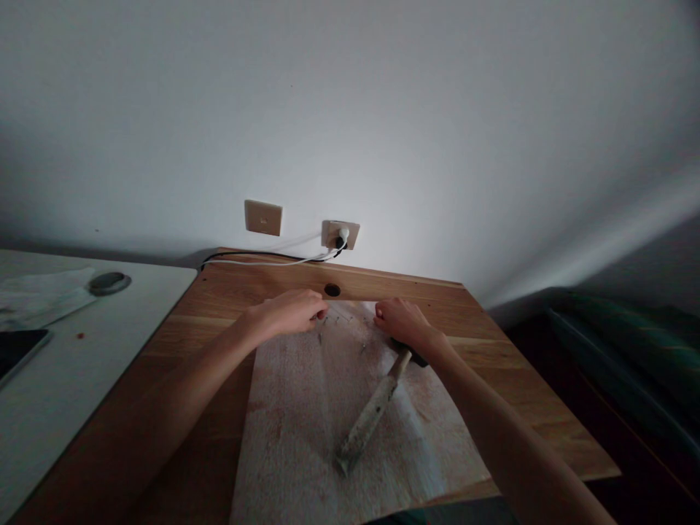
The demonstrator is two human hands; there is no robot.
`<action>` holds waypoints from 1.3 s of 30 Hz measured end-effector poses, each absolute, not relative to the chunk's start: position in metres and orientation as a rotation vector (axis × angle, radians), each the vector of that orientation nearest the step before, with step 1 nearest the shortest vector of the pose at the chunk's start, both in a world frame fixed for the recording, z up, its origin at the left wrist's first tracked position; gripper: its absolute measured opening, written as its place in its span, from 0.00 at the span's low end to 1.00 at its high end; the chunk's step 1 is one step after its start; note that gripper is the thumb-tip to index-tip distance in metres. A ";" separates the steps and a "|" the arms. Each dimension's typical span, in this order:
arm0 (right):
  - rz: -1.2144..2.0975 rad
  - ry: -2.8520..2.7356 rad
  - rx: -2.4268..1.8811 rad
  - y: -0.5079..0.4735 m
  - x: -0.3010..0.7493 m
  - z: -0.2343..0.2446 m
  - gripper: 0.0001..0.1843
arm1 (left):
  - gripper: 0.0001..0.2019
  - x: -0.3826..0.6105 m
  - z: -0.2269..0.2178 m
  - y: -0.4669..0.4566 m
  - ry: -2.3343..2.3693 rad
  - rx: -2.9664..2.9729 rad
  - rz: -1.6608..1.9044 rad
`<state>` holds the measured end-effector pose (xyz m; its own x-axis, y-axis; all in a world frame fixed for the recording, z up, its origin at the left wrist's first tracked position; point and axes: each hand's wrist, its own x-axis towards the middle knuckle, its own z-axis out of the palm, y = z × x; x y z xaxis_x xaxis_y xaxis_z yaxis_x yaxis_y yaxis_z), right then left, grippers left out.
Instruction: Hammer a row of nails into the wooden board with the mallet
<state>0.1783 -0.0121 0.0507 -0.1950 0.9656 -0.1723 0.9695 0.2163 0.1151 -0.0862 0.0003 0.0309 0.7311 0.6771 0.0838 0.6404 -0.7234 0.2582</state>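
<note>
Wooden table (514, 375), hammer (369, 419) on board (295, 430)

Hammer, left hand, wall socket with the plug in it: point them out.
Hammer (373, 410): head view, middle of the handle.
Left hand (298, 310): head view, back of the hand.
Wall socket (330, 233): head view, faceplate, left of the plug.

No legible txt, labels, brands, nos. or signs in view

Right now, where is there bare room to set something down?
The board has bare room between its left edge and the hammer; the table does right of the right forearm. Crowded: the board's far end, with nails between left hand and right hand.
</note>
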 end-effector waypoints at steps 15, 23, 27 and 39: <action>-0.463 2.572 1.546 -0.020 0.174 0.060 0.10 | 0.08 -0.076 0.042 -0.009 1.120 2.709 0.266; -0.047 2.429 1.811 -0.012 0.169 0.044 0.19 | 0.12 -0.062 0.041 -0.023 0.853 2.586 0.171; 0.014 2.419 1.777 -0.014 0.164 0.035 0.18 | 0.04 -0.067 0.028 -0.013 1.033 2.727 0.302; -0.378 2.654 1.585 -0.017 0.166 0.054 0.08 | 0.10 -0.071 0.011 0.000 1.068 2.819 0.315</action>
<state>0.1662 -0.0173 0.0542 -0.4817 0.8639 -0.1470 0.8706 0.4526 -0.1929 -0.0710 -0.0005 0.0113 0.7310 0.6647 0.1541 0.6418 -0.7465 0.1755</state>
